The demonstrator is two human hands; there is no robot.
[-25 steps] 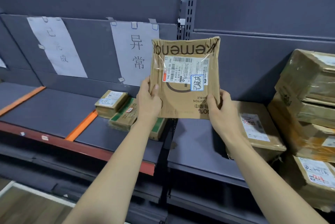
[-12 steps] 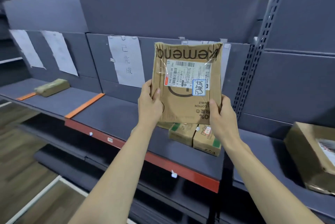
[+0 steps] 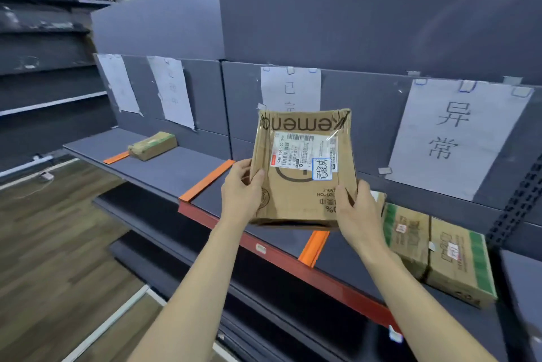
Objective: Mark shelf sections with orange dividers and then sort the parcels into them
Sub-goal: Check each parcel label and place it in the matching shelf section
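I hold a flat brown parcel (image 3: 302, 185) with a white shipping label over the dark shelf (image 3: 164, 174). My left hand (image 3: 242, 194) grips its left edge and my right hand (image 3: 356, 215) grips its lower right corner. The parcel is tilted back and hangs above the shelf section between two orange dividers (image 3: 206, 181) (image 3: 313, 247). A third orange divider (image 3: 115, 157) lies further left. Paper signs hang on the back panel, one (image 3: 290, 88) right behind the parcel, another (image 3: 451, 135) to the right.
Two green-edged brown boxes (image 3: 434, 250) lie on the shelf right of my right hand. A small wrapped parcel (image 3: 152, 145) sits in a far left section. The shelf has a red front lip (image 3: 281, 259); lower shelves and wood floor (image 3: 58, 244) are below.
The view has swung left along the shelf. The parcel has come down and tilted back, now over the section between two orange dividers. Both hands keep their grip.
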